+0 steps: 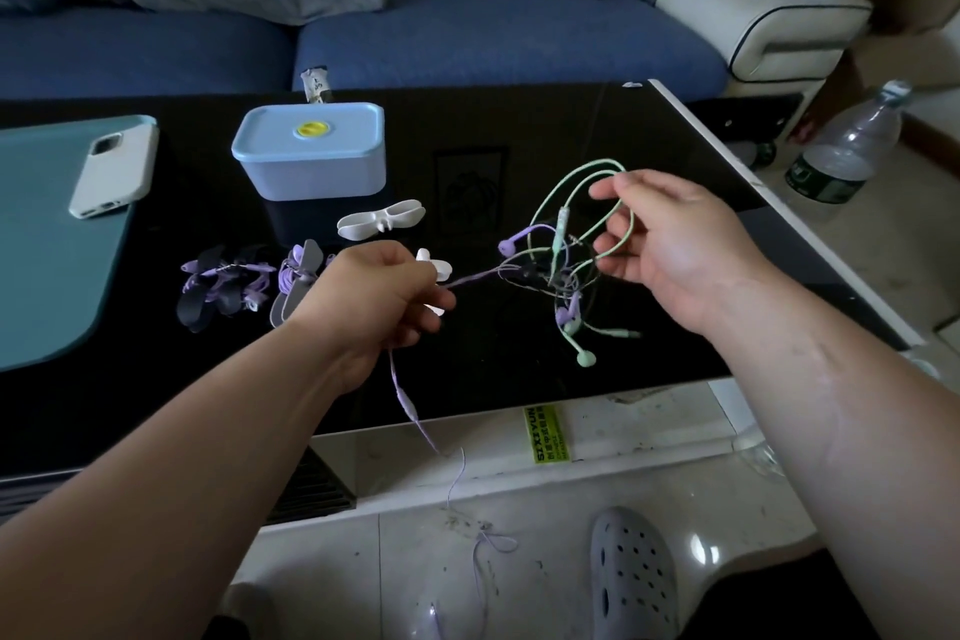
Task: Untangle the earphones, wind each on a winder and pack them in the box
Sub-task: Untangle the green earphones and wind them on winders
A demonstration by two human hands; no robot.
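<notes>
Black glass table (519,130) fronts a blue sofa (467,42). At far left a teal mat (47,250) carries a phone (114,166) in a white case. Right of the mat, the blue box (311,151) stands with its lid on; a white winder (382,219) lies just in front of it. Two wound purple sets (223,283) lie near the mat's edge. The left hand (379,296) pinches the purple cable (475,276) between thumb and curled fingers; one end hangs to the floor, the other runs taut into the tangle (556,270), suspended above the table. The right hand (670,239) holds the green cable (582,177), loops hooked through its loosely curled fingers. A plastic bottle (841,151) stands on the floor at far right.
</notes>
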